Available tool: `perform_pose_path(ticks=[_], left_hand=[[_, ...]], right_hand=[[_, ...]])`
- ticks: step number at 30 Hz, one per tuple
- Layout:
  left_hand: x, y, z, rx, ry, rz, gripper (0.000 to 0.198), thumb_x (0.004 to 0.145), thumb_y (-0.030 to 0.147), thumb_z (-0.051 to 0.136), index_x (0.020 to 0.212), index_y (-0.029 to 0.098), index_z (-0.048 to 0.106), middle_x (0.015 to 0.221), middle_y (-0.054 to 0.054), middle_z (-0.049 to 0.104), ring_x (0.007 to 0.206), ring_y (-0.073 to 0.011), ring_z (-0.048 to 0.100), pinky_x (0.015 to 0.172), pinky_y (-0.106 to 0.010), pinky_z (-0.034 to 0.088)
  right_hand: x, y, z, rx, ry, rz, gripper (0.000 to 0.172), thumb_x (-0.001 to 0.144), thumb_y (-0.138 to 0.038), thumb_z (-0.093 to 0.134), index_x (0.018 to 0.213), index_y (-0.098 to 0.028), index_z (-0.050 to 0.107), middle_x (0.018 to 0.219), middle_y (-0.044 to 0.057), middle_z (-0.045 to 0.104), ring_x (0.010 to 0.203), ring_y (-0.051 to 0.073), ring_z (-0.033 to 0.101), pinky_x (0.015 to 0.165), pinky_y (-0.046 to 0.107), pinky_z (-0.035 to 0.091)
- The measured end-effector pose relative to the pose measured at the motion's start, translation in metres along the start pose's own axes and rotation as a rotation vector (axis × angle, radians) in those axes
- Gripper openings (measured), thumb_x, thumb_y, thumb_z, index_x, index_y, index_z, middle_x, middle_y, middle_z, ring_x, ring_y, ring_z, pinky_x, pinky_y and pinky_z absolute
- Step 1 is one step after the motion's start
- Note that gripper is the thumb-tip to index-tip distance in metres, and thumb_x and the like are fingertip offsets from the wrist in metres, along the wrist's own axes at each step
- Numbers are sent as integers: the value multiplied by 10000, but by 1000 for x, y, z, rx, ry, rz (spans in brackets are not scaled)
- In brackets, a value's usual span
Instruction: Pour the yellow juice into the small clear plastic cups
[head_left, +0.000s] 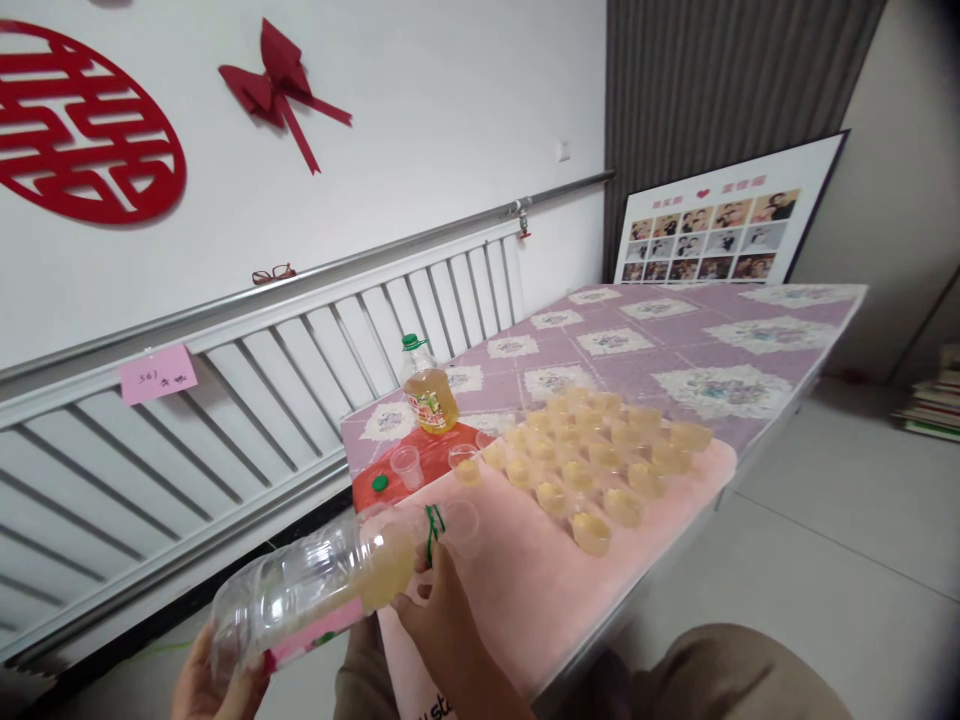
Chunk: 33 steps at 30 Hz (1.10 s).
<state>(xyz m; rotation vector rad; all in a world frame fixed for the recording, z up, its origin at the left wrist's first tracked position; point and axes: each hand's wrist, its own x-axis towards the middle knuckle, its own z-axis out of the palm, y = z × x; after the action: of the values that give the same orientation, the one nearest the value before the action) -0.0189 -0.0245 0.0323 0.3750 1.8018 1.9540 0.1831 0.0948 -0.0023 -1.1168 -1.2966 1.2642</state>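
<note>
Seeing clear, glossy, ribbed plastic on the tilted bottle (300, 585), green plastic on the neck ring (430, 540) and loose cap (380, 483). Thin, see-through plastic for the cups (592, 533). Smooth, matt look on the pink mat (517, 600). Dull, printed finish on the purple table cover (675, 335), can't tell cloth from vinyl. Painted metal on the radiator (360, 295); grey metal, faint sheen, on the pipe (564, 189). Matt paper for the pink note (157, 373).

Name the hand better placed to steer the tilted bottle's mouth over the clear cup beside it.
Probably the right hand: it is at the neck by the green handle, close to the clear cup. The left hand supports the tilted bottle at its base.
</note>
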Motion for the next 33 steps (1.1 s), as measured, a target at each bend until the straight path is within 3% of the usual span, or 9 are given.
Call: perform_pose_path(ticks=[5,8,12,17,22,27,33], left_hand=[[-14,16,17,-32,63,20,1165,197,518,997,1286,397,604,1200,7,634,1537,-454,326,1290,-618,215],[-11,14,13,2,21,57,1124,274,539,989,1316,390,594,1230,-13,638,1526,-480,333,1281,-645,216],[-6,8,6,48,-16,104,1139,385,536,975,1420,396,521,1418,-67,602,1532,-450,341,1274,-637,229],[-13,11,12,77,4,108,1215,378,584,957,1470,361,475,1571,-130,521,1526,-437,362,1269,-616,252],[-14,14,15,81,-13,155,1168,419,553,955,1469,376,476,1574,-103,533,1523,-437,365,1258,-654,254],[-13,18,18,51,26,171,1239,388,557,964,1489,265,476,1607,-225,474,1516,-497,341,1229,-718,248],[-9,17,17,105,-7,220,1225,450,562,946,1518,242,438,1601,-226,481,1510,-481,363,1254,-686,238]], right_hand=[[0,1,0,40,10,-10,399,586,-94,614,948,-241,539,898,-23,570,823,181,616,742,328,538],[1,3,0,32,-5,-8,398,602,-94,618,965,-237,539,914,-17,572,843,177,619,755,325,540],[1,2,-2,9,-29,16,387,624,-89,608,975,-233,530,948,-3,570,867,180,629,782,336,545],[1,-3,-4,14,-20,27,354,621,-107,625,931,-240,518,913,-19,558,780,159,607,742,324,544],[2,-4,-5,32,-24,44,355,616,-118,627,933,-239,522,928,-15,565,792,158,595,751,319,535],[4,-2,-4,61,-60,96,346,613,-157,631,917,-246,491,948,-9,533,809,169,583,777,336,522],[4,0,-4,98,-59,98,351,613,-172,632,927,-243,491,954,2,532,808,185,581,774,367,526]])
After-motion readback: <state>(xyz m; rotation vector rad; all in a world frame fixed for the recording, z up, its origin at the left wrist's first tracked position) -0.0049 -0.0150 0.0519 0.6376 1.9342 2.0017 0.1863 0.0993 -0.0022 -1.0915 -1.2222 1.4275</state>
